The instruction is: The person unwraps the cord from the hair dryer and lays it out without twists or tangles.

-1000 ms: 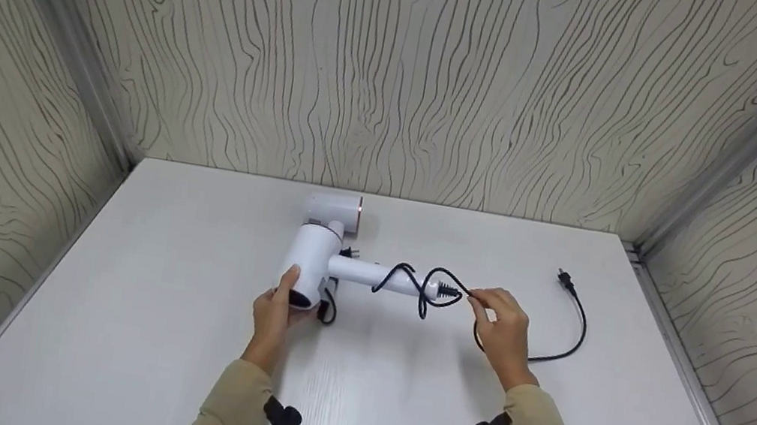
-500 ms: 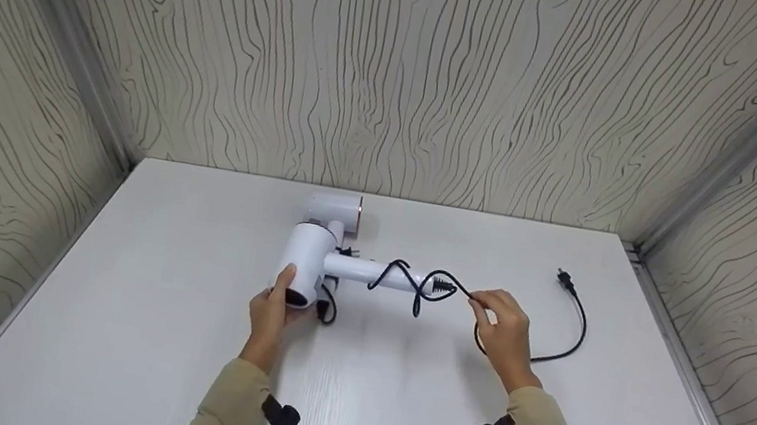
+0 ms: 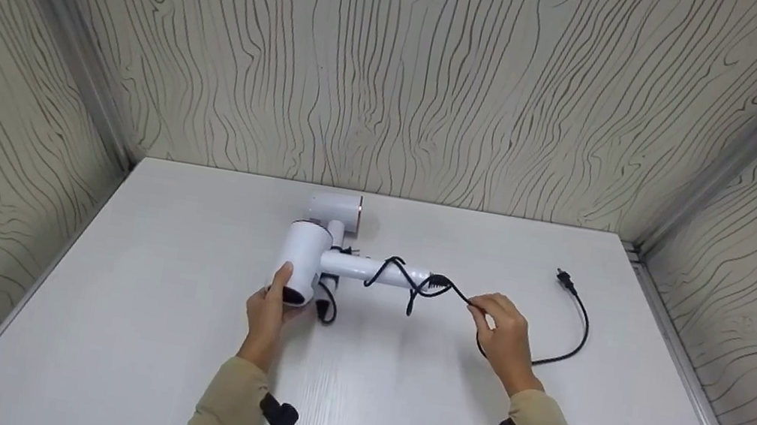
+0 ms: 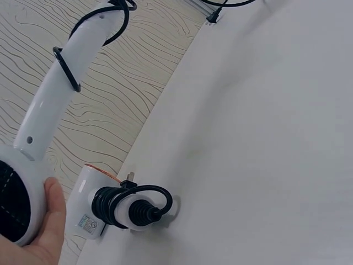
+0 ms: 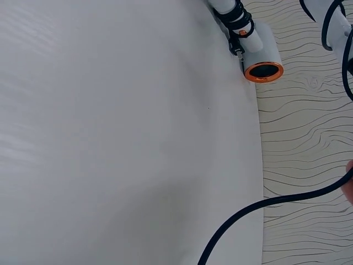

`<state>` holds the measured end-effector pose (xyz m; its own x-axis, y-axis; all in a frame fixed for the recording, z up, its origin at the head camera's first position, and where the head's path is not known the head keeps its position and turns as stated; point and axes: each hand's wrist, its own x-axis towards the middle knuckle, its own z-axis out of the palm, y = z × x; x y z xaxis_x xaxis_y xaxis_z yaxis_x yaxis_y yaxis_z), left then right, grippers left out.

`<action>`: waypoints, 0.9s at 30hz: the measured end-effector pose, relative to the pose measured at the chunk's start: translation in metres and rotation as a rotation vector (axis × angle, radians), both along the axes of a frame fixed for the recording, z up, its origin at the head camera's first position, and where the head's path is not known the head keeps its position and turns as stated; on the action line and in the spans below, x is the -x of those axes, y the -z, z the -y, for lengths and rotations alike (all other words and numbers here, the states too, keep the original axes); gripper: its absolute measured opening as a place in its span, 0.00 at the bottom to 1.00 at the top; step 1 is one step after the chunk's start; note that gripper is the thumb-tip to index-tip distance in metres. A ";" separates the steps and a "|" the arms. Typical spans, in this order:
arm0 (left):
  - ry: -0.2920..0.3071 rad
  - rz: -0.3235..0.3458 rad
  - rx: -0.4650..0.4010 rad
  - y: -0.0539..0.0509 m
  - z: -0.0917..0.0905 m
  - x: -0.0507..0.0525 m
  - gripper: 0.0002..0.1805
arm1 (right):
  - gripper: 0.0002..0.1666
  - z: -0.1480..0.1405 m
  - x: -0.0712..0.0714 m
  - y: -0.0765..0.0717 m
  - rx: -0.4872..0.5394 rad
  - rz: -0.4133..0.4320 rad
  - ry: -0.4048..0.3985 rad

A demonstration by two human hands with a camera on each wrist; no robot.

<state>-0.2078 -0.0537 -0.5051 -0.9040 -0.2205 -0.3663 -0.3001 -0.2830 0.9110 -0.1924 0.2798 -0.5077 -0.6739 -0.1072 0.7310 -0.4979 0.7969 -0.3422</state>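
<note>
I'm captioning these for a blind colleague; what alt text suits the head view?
A person's left hand holds a white hair dryer while the right hand pinches its black cord, looped around the handle. A second hair dryer, partly hidden, and the cord's plug lie on the white table.

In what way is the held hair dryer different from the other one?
The held dryer is raised in the left hand; the other dryer rests on the table. The held dryer's cord loops loosely around its handle; the other dryer's cord is wound tightly. Both dryers are white with black cords.
</note>
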 end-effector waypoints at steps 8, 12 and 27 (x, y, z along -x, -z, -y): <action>-0.005 0.022 0.006 0.000 0.001 0.002 0.44 | 0.09 -0.001 -0.004 0.005 -0.048 0.014 0.014; -0.008 0.033 0.009 0.000 0.002 0.004 0.44 | 0.11 -0.001 -0.005 0.009 -0.085 -0.002 0.012; -0.015 -0.015 -0.026 -0.004 0.004 0.002 0.43 | 0.12 -0.012 -0.006 0.026 -0.152 0.055 0.077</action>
<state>-0.2103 -0.0578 -0.5011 -0.9061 -0.2249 -0.3583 -0.2819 -0.3108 0.9077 -0.1861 0.2915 -0.5335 -0.7229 -0.1598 0.6722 -0.4171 0.8766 -0.2401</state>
